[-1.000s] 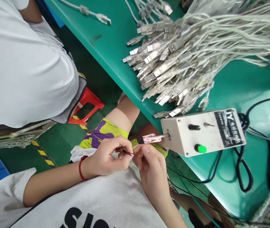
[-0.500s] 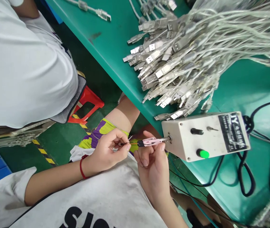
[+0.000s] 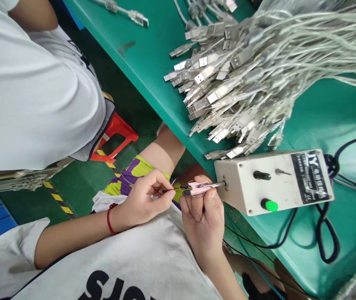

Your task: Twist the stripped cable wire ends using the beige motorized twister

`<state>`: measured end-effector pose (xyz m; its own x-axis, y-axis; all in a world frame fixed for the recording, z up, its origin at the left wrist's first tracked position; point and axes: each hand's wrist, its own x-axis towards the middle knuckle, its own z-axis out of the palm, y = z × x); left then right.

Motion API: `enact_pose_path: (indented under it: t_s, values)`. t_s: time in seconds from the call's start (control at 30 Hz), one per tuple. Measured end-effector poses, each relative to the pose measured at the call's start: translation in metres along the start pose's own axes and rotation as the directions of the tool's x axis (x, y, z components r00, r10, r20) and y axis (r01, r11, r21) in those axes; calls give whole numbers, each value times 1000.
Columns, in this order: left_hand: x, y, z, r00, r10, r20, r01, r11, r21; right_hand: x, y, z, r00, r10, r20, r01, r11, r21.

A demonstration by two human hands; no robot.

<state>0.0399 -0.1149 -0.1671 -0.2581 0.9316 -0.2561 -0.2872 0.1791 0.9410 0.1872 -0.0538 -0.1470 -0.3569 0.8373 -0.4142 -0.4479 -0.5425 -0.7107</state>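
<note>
My left hand (image 3: 153,196), a red bracelet at its wrist, pinches thin dark and orange wires (image 3: 178,189) between thumb and fingers. A pink clip (image 3: 197,188) with black-tipped jaws sits at the end of the metal shaft (image 3: 217,184) of a white box machine (image 3: 243,183). My right hand (image 3: 203,210) is closed around this clip, thumb and fingers on its pink handles. The jaws are spread, and the wires reach towards the gap between them. Whether they touch the jaws I cannot tell.
A heap of clear USB cables (image 3: 243,83) lies on the green table (image 3: 140,62) behind the machine. Black power cords (image 3: 324,237) loop beside it. On the left sits a person in a white shirt (image 3: 40,104), close to a red stool (image 3: 118,137).
The clip's jaws, earlier closed together over the wire ends, are now spread apart. My right fingers have squeezed in on the clip's handles. My left hand keeps its pinch, nearly unmoved.
</note>
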Motion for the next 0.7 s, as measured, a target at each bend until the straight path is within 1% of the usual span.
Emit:
enact_pose_path:
  t_s: [0.17,0.33,0.5,0.57,0.6,0.63,0.67,0.7]
  values:
    - [1,0,1,1000,-26,7,26,1000,9,1,0,-2,1000,7,2,-7,1000,-25]
    - [3,0,3,999,-28,28,28,1000,13,0,-3,-3,1000,22,15,-21,1000,-23]
    - [3,-1,3,998,-38,51,36,999,21,3,-1,-5,999,25,30,-24,999,-38]
    - [2,-1,2,998,-34,50,33,999,23,1,0,-10,999,29,18,-26,991,-135]
    - [1,-2,2,998,-29,47,28,999,25,-3,-2,-14,1000,19,11,-16,972,-236]
    - [0,-3,2,999,-25,46,24,999,28,-9,-4,-19,1000,-15,7,16,922,-386]
    - [0,-4,2,999,-21,45,19,999,31,-17,-9,-25,997,-74,7,65,830,-555]
    - [-1,-5,2,999,-16,46,15,999,31,-26,-14,-31,989,-149,15,116,702,-702]
